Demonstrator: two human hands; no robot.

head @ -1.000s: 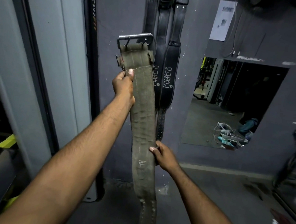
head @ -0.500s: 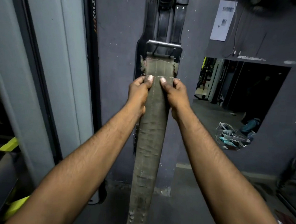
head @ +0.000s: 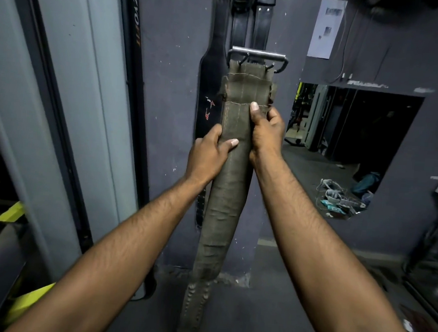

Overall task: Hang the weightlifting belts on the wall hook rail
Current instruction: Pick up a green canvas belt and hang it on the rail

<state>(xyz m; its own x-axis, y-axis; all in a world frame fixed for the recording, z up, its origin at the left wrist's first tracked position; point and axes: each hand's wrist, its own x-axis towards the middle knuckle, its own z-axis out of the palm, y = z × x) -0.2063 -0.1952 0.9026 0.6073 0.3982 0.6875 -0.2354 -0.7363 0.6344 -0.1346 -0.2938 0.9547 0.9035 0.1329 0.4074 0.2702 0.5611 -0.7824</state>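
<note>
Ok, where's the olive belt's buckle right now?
Head view, centre: the buckle tops the olive belt, in front of the hanging black belts, just above the right hand.

Both hands, left (head: 208,153) and right (head: 265,131), grip an olive belt (head: 226,192) upright before black belts (head: 251,20) hanging on the wall (head: 168,58).

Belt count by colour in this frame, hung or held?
Olive belt: 1
Black belts, on the wall, partly hidden behind the olive one: 3
Total: 4
</note>
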